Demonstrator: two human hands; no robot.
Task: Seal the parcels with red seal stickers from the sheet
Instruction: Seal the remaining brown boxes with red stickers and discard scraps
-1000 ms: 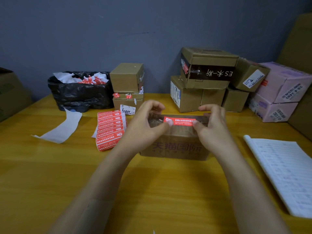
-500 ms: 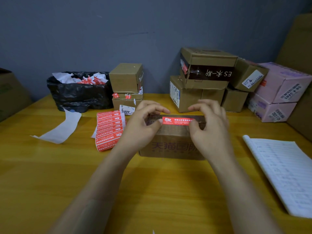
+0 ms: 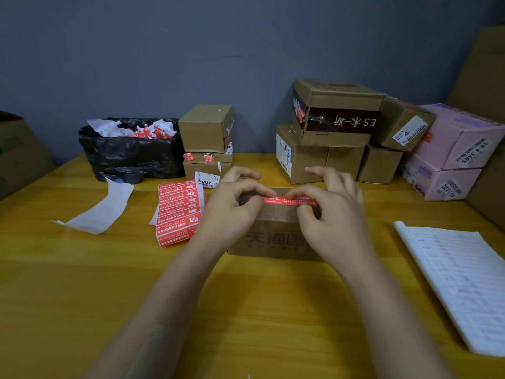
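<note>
Red sticker [image 3: 289, 200] is pinched at both ends in left hand [image 3: 232, 214] and right hand [image 3: 338, 225] grips, held straight, likely for flat laying across box [image 3: 273, 239] top.

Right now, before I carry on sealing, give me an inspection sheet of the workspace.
Surface: yellow wooden table, with the brown parcel standing near its centre.
Job's things: red seal sticker lies along the parcel's top; sticker sheet lies left of the parcel, with stickers remaining.
Clutter: black bag of scraps, white backing strip, open notebook at right, stacked brown boxes, pink boxes.
Grippers: left hand and right hand, fingers curled, both pinch the red seal sticker against the parcel.
Cables: nothing seen.
Surroundings: grey wall behind; large cartons at both edges.
</note>
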